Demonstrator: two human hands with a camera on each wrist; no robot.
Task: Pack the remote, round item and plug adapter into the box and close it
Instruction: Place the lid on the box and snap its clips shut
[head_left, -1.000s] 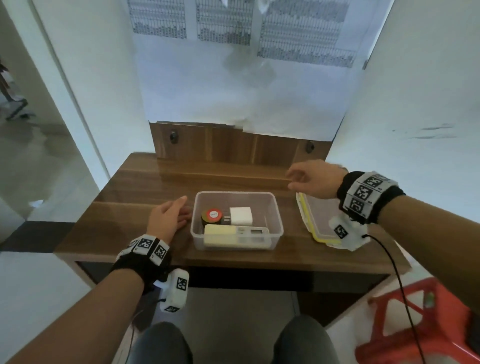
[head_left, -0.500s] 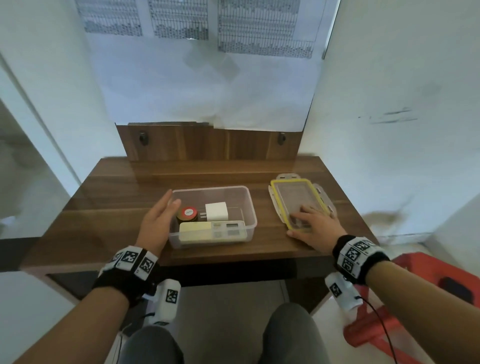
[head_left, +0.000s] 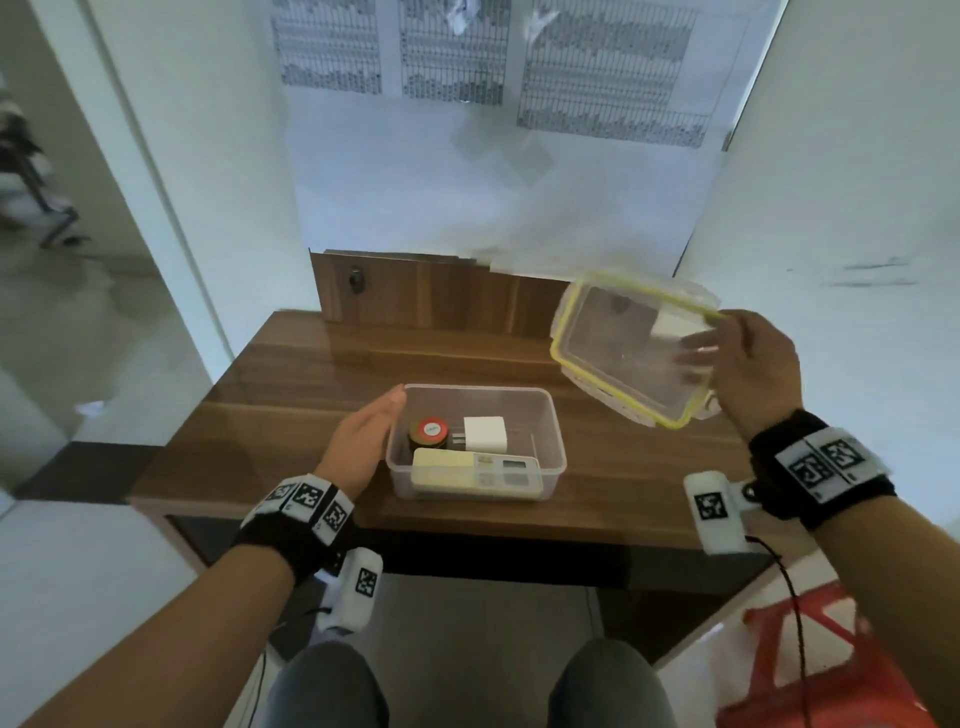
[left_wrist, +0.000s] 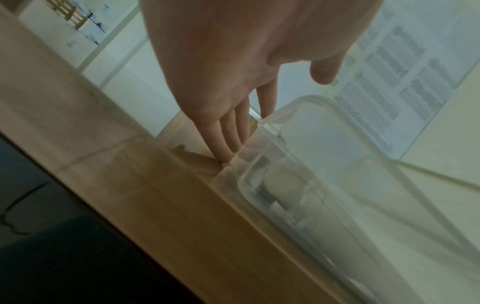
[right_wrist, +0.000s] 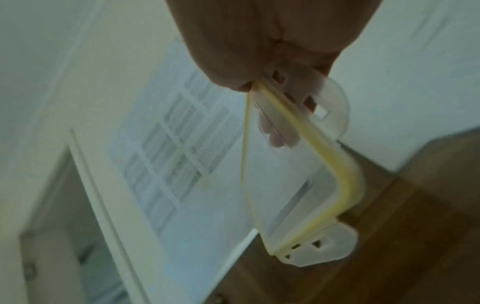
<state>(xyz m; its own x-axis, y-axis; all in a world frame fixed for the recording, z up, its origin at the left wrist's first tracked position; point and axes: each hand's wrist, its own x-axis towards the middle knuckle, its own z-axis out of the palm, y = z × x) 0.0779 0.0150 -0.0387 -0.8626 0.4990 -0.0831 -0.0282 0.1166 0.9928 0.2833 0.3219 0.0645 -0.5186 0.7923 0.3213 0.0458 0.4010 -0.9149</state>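
Lid (head_left: 631, 347) of clear plastic with a yellow seal around its rim and four snap flaps is up in the air, tilted, to the right of and behind the clear rectangular plastic box (head_left: 551, 452), which stands on the wooden table (head_left: 291, 405). The right hand (head_left: 753, 364) pinches the lid at one edge, thumb on one face and fingers (right_wrist: 279, 135) showing through the clear panel on the other. The left hand (head_left: 358, 441) lies flat and spread, fingers (left_wrist: 228, 135) straight against the box's left wall, steadying it.

Inside the box sit the cream rectangular remote (head_left: 475, 470) along the near side, the black round item with a red top (head_left: 428, 432) and the white cube-shaped plug adapter (head_left: 484, 434) behind it; all appear to lie below the rim.

The lid looks light and thin, likely somewhat flexible in the panel and smooth enough to slip. An edge pinch suits carrying it, but seating it probably calls for pressing near the corners. The hinged flaps hang loose and may catch on the rim. The box itself seems light and could slide on the glossy wood unless braced.
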